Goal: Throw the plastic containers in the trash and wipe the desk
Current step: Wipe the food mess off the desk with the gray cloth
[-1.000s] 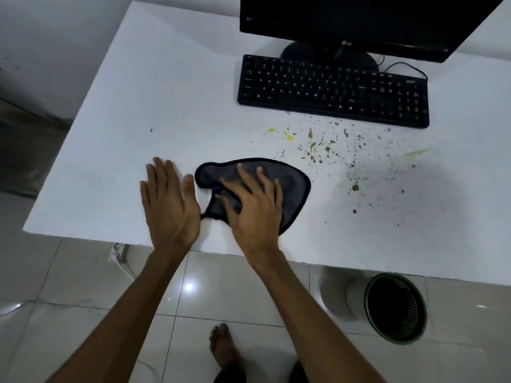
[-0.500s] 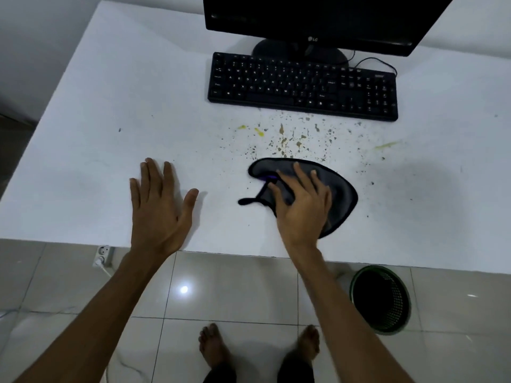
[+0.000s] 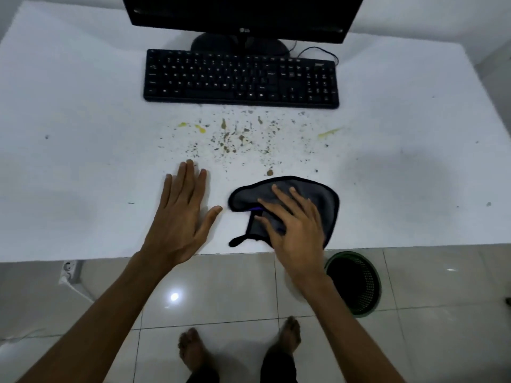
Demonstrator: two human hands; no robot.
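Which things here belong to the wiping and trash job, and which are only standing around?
Part of the job:
- grey cloth under the right hand
- left hand, flat on the desk
- crumbs and stains
- trash basket on the floor

Just there:
- keyboard
- monitor
- wall socket

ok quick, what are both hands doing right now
Left hand: open, flat on the desk, holding nothing.
Right hand: open, fingers spread, pressing the grey cloth.
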